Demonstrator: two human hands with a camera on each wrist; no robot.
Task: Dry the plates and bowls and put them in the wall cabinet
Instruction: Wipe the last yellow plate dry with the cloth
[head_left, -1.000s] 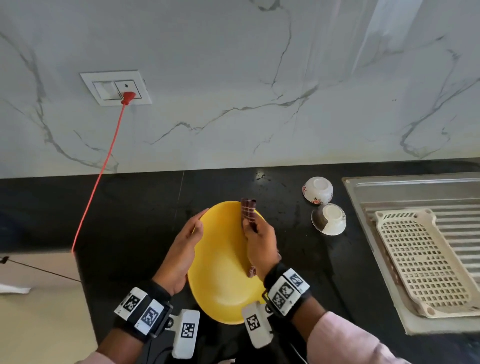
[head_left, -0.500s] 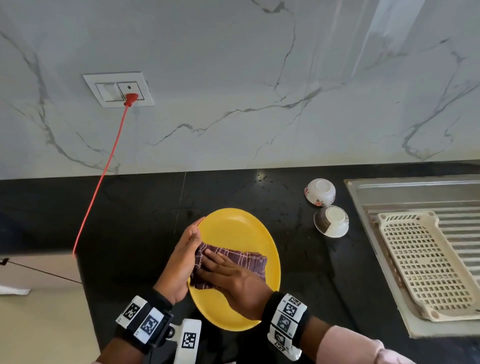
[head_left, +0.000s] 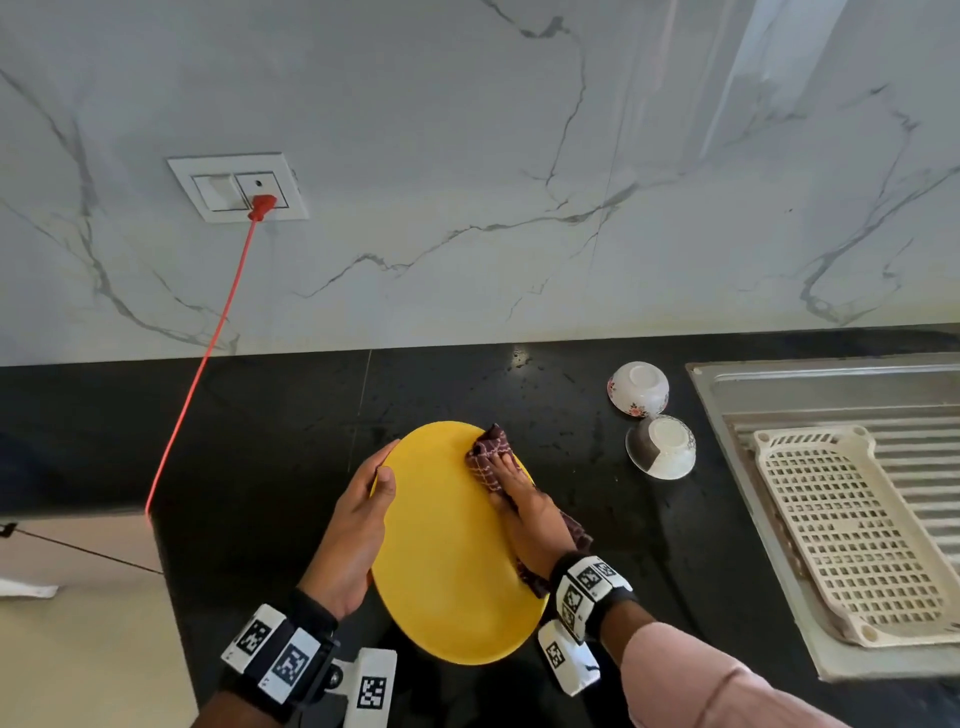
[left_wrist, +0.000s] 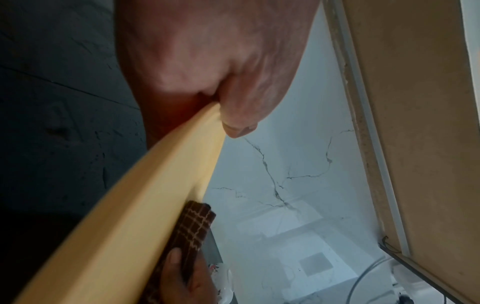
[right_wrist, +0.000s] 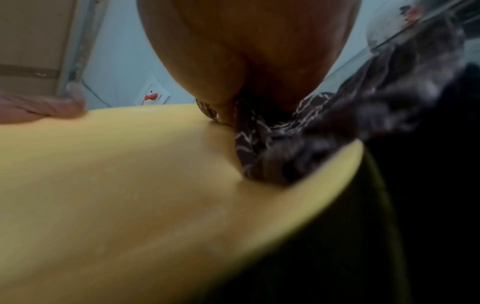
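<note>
While both hands work over the black counter (head_left: 270, 447), a yellow plate (head_left: 447, 566) is held tilted above it.

Largest first: the marble wall (head_left: 467, 156), then the counter, then a steel sink (head_left: 831, 395) cut off at the right edge, carrying a cream drain basket (head_left: 852, 540). The plate's left rim is gripped by the left hand (head_left: 353, 535), thumb on top, fingers hidden beneath. The right hand (head_left: 530, 519) presses a maroon checked cloth (head_left: 488, 452) against the plate's upper right area; its fingers lie fairly straight, and part of the cloth is hidden under the palm. Two upturned bowls (head_left: 638, 388) sit near the sink. Both wrist views are blurred.
</note>
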